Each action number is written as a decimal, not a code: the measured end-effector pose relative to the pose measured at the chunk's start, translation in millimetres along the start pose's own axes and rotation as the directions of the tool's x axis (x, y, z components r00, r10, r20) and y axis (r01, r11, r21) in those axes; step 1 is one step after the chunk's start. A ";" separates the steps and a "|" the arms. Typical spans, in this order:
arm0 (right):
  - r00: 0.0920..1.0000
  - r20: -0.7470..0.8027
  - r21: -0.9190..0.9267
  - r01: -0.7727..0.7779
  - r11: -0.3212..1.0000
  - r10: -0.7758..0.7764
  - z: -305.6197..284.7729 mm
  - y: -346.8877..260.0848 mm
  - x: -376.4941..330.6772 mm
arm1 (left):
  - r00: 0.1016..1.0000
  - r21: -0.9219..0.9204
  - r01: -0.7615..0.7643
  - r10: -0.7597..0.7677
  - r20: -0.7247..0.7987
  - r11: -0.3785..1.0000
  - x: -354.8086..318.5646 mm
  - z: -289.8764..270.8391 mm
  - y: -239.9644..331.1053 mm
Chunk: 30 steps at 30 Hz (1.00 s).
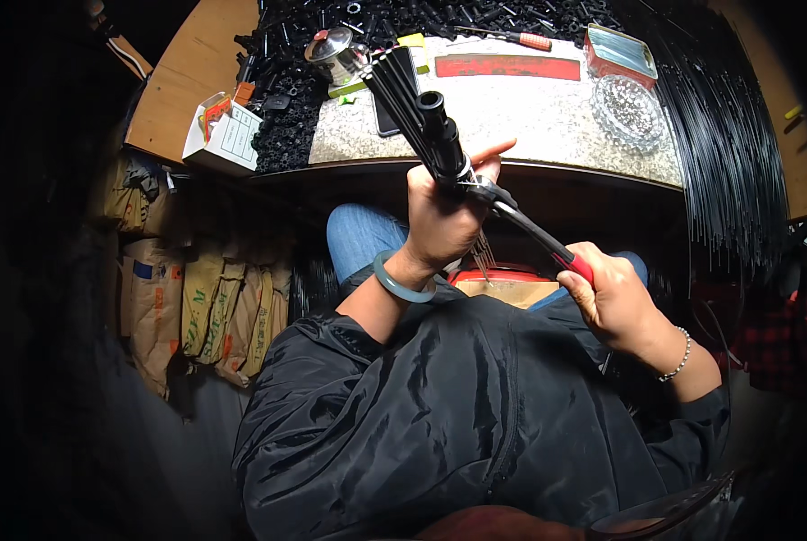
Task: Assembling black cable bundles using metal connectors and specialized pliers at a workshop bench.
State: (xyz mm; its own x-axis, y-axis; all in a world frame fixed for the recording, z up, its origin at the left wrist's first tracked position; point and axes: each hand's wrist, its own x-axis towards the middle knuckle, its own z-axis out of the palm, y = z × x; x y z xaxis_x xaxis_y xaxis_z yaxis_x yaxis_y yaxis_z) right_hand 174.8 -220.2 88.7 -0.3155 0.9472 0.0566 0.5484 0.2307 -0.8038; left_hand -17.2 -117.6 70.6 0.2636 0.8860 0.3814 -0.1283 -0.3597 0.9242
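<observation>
My left hand [444, 225] is closed round what looks like a folded umbrella frame [399, 99], a bundle of slim black rods beside a thick black tube with an open round end. Its index finger points out to the right. Below that hand, thin metal wires [484, 255] stick out of the bundle. In my right hand [618, 296], the fingers are wrapped round the red grips of long dark pliers [540, 236]. The plier jaws meet the frame at a pale ring near my left fingers; the exact contact is too small to make out.
The bench [511, 117] ahead carries a heap of black plastic parts [286, 108], a lidded metal pot [336, 54], a red strip [507, 67], a glass dish [633, 113] and a red tin [620, 56]. Long black rods [719, 144] overhang its right edge. Paper sacks [209, 307] stand left.
</observation>
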 end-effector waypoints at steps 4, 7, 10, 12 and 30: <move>0.991 -0.094 -0.174 0.075 0.982 -0.092 2.0 2.8 0.5 | 1.000 -0.017 0.010 -0.010 -0.016 1.000 -0.3 -0.3 -1.3; 0.990 -0.094 -0.214 0.080 0.974 -0.101 -1.4 1.2 1.3 | 1.000 -0.003 0.025 -0.025 -0.009 1.000 -1.6 -0.4 -0.7; 0.988 -0.120 -0.378 0.049 0.924 -0.101 -5.8 6.9 -0.1 | 0.994 -0.059 0.103 -0.105 -0.022 0.993 -1.9 -1.2 -4.4; 0.962 -0.191 -0.621 0.036 0.783 -0.196 -9.1 9.3 -1.0 | 0.995 -0.065 0.093 -0.095 -0.018 0.993 -0.5 -0.5 -5.5; 0.999 0.051 0.344 -0.019 0.939 0.001 -21.7 -0.9 -15.7 | 0.997 0.053 0.000 -0.004 0.080 0.999 -3.0 -3.7 0.6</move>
State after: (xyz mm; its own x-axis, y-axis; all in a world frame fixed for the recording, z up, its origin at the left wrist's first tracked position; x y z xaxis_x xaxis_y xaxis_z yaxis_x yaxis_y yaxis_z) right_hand 196.1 -230.4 101.4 -0.3538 0.9350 0.0256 0.2540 0.1224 -0.9594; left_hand -21.7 -119.3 70.0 0.3401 0.8610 0.3780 -0.0775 -0.3750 0.9238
